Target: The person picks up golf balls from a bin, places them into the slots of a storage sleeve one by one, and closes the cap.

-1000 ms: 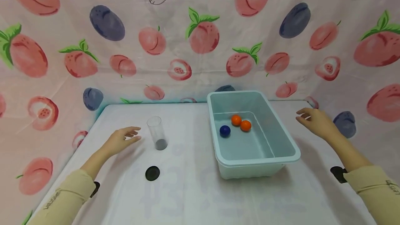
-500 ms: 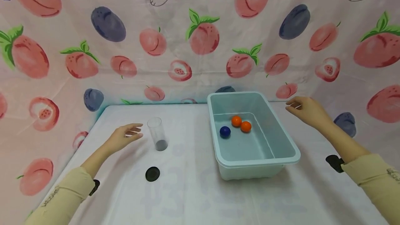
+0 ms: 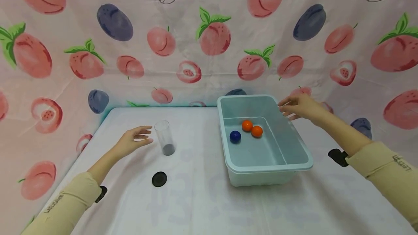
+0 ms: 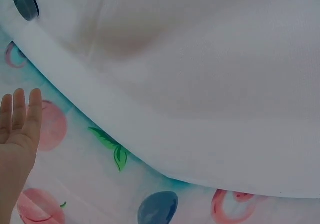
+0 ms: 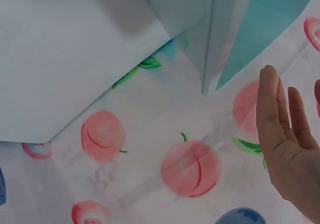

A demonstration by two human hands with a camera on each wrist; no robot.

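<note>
1. The fingers [image 3: 145, 135] of our left hand [image 3: 130, 144] lie straight and slightly spread, holding nothing, their tips just short of the clear tube [image 3: 164, 137], which stands upright on the table [image 3: 196, 206] to the left of the tub [image 3: 243, 171].
2. A black cap [image 3: 159, 179] lies flat on the table, nearer to us than the tube and well apart from the tub.
3. The tub is pale blue and sits right of the tube. On its floor, toward the far end, lie a blue ball [image 3: 234, 136] and two orange balls [image 3: 251, 128]; the two orange ones touch or nearly touch, with the blue one just to their left.
4. Our right hand [image 3: 302, 106] hovers at the tub's far right corner, fingers loosely extended and apart, gripping nothing; we cannot tell whether it touches the rim. In the right wrist view the fingers [image 5: 275, 109] are straight and close together.
5. We judge this to be the reaching step: one hand closing on the tube, the other coming over the tub toward the balls.
6. As we see it, the next move calls for the left fingers to wrap round the tube without tipping it, and the right hand to dip down to a ball, pinching it so it does not roll.
</note>
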